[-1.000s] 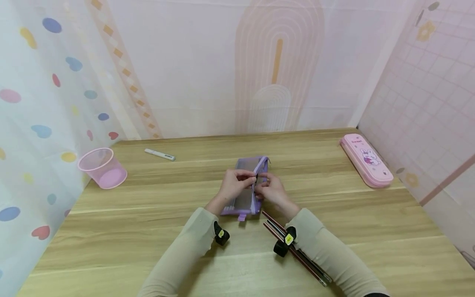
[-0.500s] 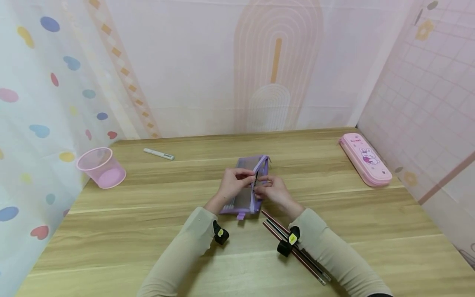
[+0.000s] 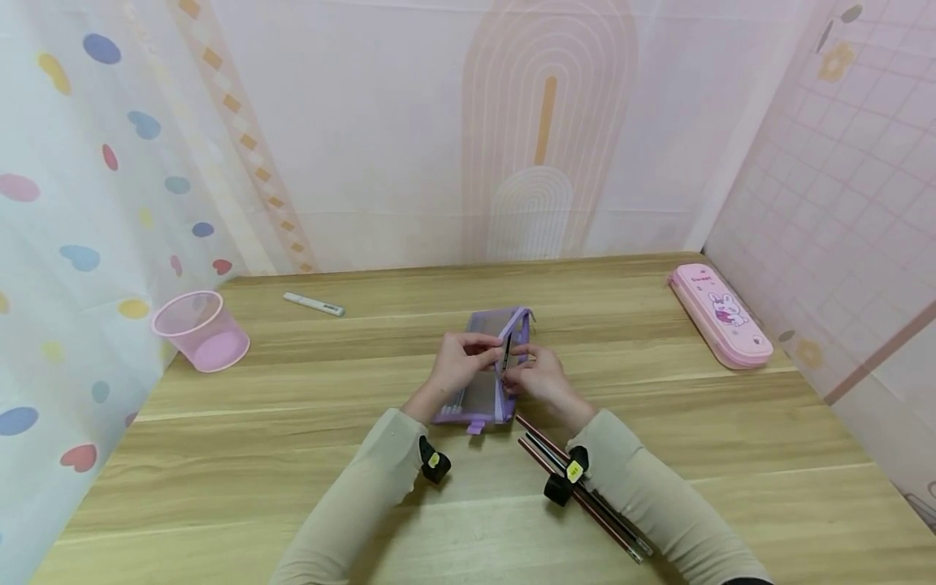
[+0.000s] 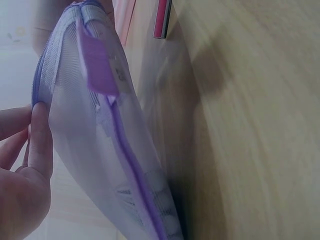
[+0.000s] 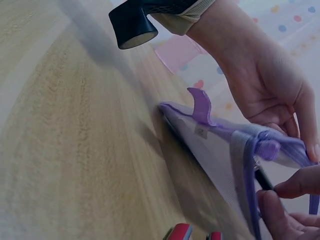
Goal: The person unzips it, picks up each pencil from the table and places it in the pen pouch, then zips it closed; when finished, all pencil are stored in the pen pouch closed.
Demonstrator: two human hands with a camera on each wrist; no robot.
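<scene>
A purple-edged mesh pencil pouch (image 3: 478, 392) lies mid-table with its zip undone and white-ended things inside. My left hand (image 3: 455, 361) pinches the zipper edge of its opening, thumb and fingertips together in the left wrist view, where the left hand (image 4: 30, 180) is at the left. From the other side, my right hand (image 3: 541, 378) reaches to the opening and pinches a thin black pencil (image 3: 508, 353). In the right wrist view this pencil (image 5: 263, 179) sits between thumb and finger inside the pouch mouth; its far end is hidden.
Several red and black pencils (image 3: 607, 520) lie under the right forearm. A pink bunny pencil case (image 3: 724, 313) is at the back right. To the left stand a pink mesh cup (image 3: 219, 345) and, farther back, a white pen (image 3: 314, 305).
Both hands stay at the pouch with the left one almost still. The right fingers have shifted slightly, and more of the black pencil shows between the hands.
</scene>
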